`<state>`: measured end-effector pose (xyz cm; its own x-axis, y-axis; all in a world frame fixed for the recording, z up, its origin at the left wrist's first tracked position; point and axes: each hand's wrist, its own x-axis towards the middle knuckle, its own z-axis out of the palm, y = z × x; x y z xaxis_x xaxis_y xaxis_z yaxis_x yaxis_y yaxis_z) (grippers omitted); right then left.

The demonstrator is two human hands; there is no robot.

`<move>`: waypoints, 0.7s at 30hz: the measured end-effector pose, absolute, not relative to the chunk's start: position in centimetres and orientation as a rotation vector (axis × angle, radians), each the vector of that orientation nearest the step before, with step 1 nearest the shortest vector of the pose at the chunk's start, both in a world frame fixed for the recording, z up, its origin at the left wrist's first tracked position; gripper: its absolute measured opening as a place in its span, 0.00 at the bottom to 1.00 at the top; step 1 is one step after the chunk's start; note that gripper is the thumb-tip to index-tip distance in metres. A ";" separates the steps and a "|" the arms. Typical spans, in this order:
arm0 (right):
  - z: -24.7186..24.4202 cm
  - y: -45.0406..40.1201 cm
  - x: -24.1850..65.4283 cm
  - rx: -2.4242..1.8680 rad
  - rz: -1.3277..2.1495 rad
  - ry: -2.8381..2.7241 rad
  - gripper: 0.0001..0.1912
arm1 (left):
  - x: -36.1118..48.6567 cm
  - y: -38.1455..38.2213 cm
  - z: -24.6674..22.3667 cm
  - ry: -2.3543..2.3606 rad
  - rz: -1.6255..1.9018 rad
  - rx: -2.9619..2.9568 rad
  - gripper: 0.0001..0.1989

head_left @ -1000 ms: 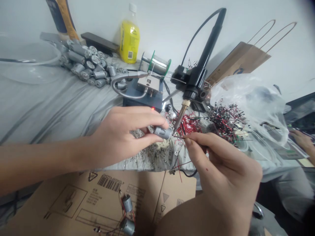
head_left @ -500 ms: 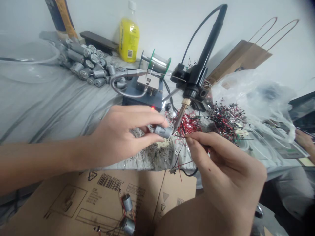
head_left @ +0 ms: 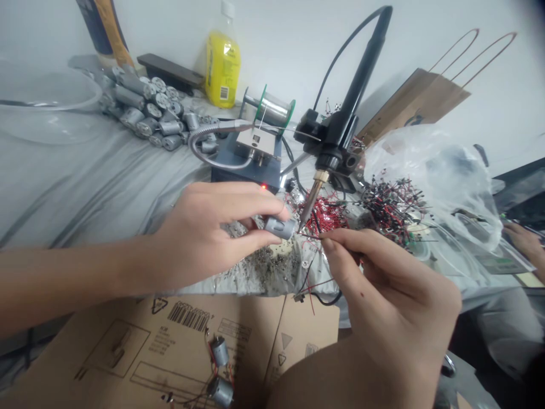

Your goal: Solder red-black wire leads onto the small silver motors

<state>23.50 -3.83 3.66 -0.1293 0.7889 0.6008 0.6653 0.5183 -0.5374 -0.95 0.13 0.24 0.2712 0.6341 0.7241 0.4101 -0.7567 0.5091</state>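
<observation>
Between thumb and fingers, my left hand (head_left: 213, 224) grips a small grey electric motor (head_left: 280, 228), its end facing right. My right hand (head_left: 383, 289) pinches a thin dark wire (head_left: 310, 236) whose tip points left at the motor's end. Black and red leads with a small switch (head_left: 300, 297) dangle below my right fingers. Just above the gap between motor and wire is the tip of a soldering iron (head_left: 313, 199), fixed in a black stand. Whether the wire touches the motor or the iron I cannot tell.
Behind stands a solder feeder (head_left: 247, 156) with a solder spool (head_left: 276, 109). Loose grey motors (head_left: 149, 108) lie piled at left. Red wires (head_left: 327, 213) and a black-red wire heap (head_left: 394, 201) lie near the iron. Wired motors (head_left: 220, 392) rest on cardboard (head_left: 170, 341). Another person's hand (head_left: 523, 238) shows at right.
My left hand has shifted the motor slightly left, away from the iron tip. My right hand stays almost still. At right, the clear plastic bag has changed shape and the other person's hand has moved slightly.
</observation>
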 end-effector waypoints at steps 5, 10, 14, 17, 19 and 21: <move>3.7 -3.7 23.3 -1.190 0.174 -1.863 0.06 | -1.0 0.2 0.2 0.953 1.478 2.339 0.04; 3.6 -3.7 23.4 -1.172 0.179 -1.853 0.05 | -0.9 0.1 0.2 0.950 1.490 2.349 0.04; 3.5 -3.8 23.4 -1.169 0.189 -1.849 0.06 | -0.8 0.1 0.3 0.958 1.497 2.356 0.04; 3.5 -3.8 23.4 -1.175 0.190 -1.850 0.06 | -0.8 0.2 0.3 0.946 1.502 2.336 0.04; 3.5 -3.8 23.3 -1.178 0.188 -1.852 0.06 | -0.8 0.3 0.3 0.932 1.507 2.326 0.05; 3.5 -3.8 23.3 -1.180 0.192 -1.854 0.06 | -0.7 0.3 0.3 0.916 1.516 2.327 0.05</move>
<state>23.33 -3.78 3.49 -0.1376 0.7861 0.6026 0.6461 0.5324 -0.5470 -0.74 0.27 0.29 0.2752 0.6044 0.7476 0.3808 -0.7826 0.4925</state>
